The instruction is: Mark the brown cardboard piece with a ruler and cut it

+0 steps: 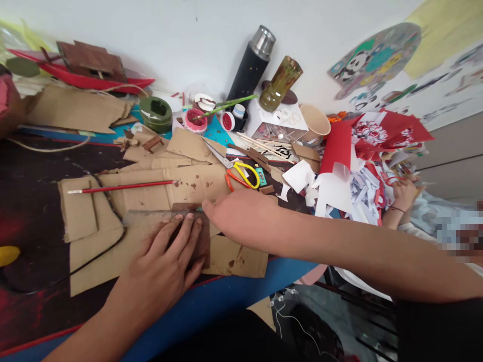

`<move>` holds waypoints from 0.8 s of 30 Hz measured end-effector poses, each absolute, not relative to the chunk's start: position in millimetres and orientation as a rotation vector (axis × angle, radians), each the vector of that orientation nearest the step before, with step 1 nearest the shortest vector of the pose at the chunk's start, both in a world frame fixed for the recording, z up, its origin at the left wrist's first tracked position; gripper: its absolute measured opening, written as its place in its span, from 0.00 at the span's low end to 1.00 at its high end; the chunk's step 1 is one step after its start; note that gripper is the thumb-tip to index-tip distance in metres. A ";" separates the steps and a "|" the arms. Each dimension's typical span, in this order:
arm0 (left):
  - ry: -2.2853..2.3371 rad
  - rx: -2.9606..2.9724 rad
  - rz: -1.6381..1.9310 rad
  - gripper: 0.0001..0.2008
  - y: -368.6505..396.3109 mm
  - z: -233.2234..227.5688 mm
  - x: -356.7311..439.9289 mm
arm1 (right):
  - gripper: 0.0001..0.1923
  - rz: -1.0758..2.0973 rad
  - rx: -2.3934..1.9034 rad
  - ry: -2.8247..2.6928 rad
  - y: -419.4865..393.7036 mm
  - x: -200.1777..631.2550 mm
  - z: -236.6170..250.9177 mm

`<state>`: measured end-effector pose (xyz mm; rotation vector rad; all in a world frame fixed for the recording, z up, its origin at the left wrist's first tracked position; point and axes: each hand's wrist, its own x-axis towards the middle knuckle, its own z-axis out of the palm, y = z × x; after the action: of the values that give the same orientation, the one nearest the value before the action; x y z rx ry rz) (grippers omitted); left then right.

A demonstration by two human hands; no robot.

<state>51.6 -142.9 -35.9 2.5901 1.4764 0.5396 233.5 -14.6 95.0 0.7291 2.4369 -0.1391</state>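
The left hand [166, 261] lay flat, palm down, on a brown-painted cardboard strip [166, 217], its fingers [184, 232] spread a little and pressing rather than gripping. The strip rested on top of a layered stack of plain cardboard sheets [113, 236] near the front edge of the table [211, 301]. The right hand [241, 213] reached across from the right, palm down, with its thumb tip touching the strip's far right end; its other fingers were hidden behind the hand, so whether they were curled or extended could not be told. Neither hand was closed around anything.

By the look of it, the step in hand was holding the painted strip still against the sheet beneath, either to set it in position or to press it flat. The next move would call for steady downward pressure from the left palm while the right hand aligned the end, without sliding the loose sheets below.

Just beyond the strip a red-handled paintbrush [124, 187] lay across the cardboard, and yellow-and-orange-handled scissors [239, 171] rested to the right of it. Farther back stood a green paint pot [156, 113], a red paint pot [195, 120] and a black thermos flask [251, 65]. Another person's hand [403, 193] worked among red and white paper scraps [362, 166] at the right.
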 end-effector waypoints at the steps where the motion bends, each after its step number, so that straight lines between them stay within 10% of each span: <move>1: 1.473 2.594 0.534 0.34 -142.8 -35.3 51.5 | 0.21 -0.146 0.733 2.441 -13.7 234.3 94.5; 24: 1.497 2.568 0.537 0.34 -143.4 -33.6 53.1 | 0.25 -0.187 0.712 2.467 -10.0 251.6 92.6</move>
<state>53.1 -143.4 -33.6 2.5678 1.4965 0.5368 251.6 -10.0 92.6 0.7118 2.4667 -0.1872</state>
